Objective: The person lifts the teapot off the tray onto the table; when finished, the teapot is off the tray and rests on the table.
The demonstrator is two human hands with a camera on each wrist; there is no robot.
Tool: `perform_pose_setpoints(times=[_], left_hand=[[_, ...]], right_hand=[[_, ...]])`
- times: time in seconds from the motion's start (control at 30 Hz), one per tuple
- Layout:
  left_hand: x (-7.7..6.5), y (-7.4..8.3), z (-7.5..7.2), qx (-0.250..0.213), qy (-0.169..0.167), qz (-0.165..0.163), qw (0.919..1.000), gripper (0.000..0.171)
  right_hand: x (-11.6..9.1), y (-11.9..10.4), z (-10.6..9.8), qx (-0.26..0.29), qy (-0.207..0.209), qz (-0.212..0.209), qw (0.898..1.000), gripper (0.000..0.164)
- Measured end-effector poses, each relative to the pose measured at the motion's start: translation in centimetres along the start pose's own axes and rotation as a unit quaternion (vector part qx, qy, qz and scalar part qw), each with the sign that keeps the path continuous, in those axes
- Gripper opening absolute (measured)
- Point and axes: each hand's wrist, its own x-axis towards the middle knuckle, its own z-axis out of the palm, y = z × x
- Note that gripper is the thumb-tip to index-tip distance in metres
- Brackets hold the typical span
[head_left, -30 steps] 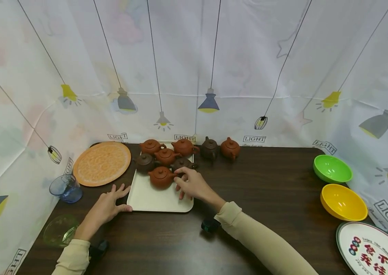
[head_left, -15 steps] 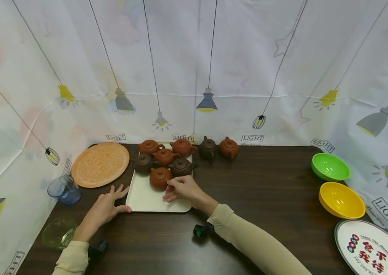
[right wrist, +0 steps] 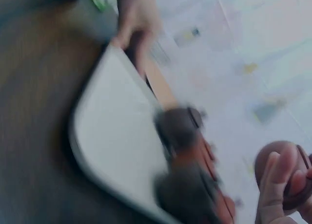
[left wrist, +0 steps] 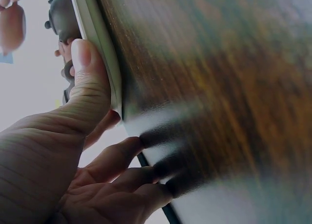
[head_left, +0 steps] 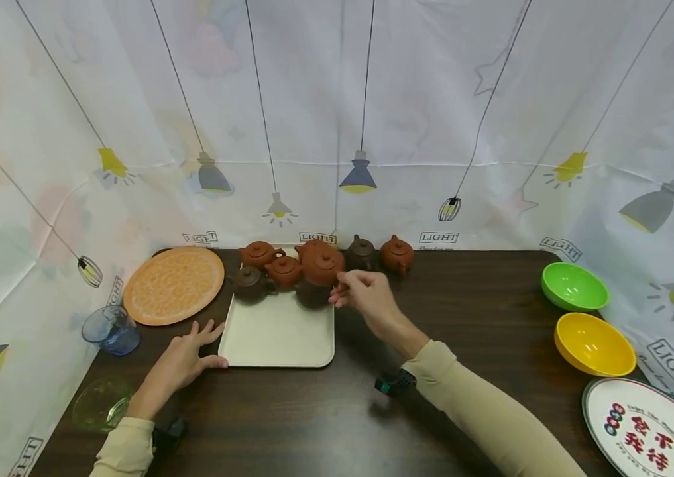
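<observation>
In the head view my right hand grips a reddish-brown teapot by its side and holds it up, overlapping a dark brown teapot and another reddish one behind. The right wrist view also shows the lifted teapot in my fingers. A cream tray bears several small teapots at its far end. My left hand lies at the tray's near left corner with fingers spread on the table; its thumb rests against the tray rim.
Right of the tray stand a dark teapot and a reddish teapot. An orange round plate, blue glass and green glass dish are at left. Green bowl, yellow bowl and white plate line the right edge.
My right hand has lifted the front reddish teapot off the tray and carried it back and to the right. The left hand stays at the tray corner.
</observation>
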Motion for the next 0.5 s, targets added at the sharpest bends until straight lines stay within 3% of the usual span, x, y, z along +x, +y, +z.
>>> perform_pose_setpoints(times=[0.13, 0.23, 0.37, 0.5], left_hand=[[0.1, 0.2, 0.1, 0.004, 0.003, 0.001, 1.0000, 0.093], [0.2, 0.2, 0.0, 0.004, 0.002, 0.000, 1.0000, 0.093], [0.2, 0.2, 0.0, 0.005, 0.000, -0.001, 1.0000, 0.093], [0.1, 0.3, 0.1, 0.005, -0.001, -0.004, 1.0000, 0.093]], right_hand=[[1.2, -1.8, -5.3, 0.022, 0.087, -0.023, 0.996, 0.033], [2.1, -2.2, -9.4, 0.034, 0.157, -0.030, 0.987, 0.034], [3.0, -1.3, -13.8, 0.030, 0.232, -0.013, 0.972, 0.035], [3.4, 0.3, -16.4, -0.028, 0.275, 0.022, 0.961, 0.035]])
